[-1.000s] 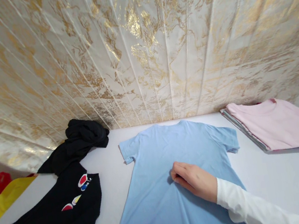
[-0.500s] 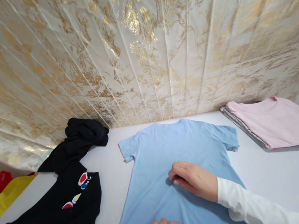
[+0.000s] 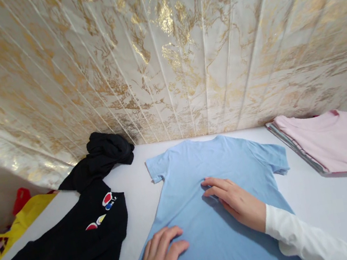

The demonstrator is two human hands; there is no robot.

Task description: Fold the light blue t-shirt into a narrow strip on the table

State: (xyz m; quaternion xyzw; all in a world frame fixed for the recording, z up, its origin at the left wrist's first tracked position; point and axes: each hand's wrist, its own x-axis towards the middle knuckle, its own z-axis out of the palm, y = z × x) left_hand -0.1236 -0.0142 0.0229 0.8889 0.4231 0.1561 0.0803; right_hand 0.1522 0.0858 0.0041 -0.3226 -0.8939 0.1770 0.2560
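Note:
A light blue T-shirt (image 3: 192, 166) lies spread out on the white table, its neckline toward the wall and both short sleeves out to the sides. On its lower left part rests my left hand (image 3: 160, 257), fingers spread and stretched over the cloth. My right hand (image 3: 237, 201), in a white sleeve, is at the shirt's middle with fingers extended and fingertips on or just above the fabric. Neither hand grips anything. The shirt's lower hem is out of view, and faint creases run between the hands.
Black garments (image 3: 80, 246) with colourful prints lie to the left, with a bunched black cloth (image 3: 108, 153) behind. A yellow bag (image 3: 26, 219) shows beyond the table's left edge. Folded shirts, a pink one (image 3: 336, 139) on top, are stacked at right. A gold-patterned curtain (image 3: 162, 61) hangs behind.
My left hand has come further into view, moved forward and left, and its curled fingers have spread. My right hand's fingers have straightened. The whole view has shifted slightly.

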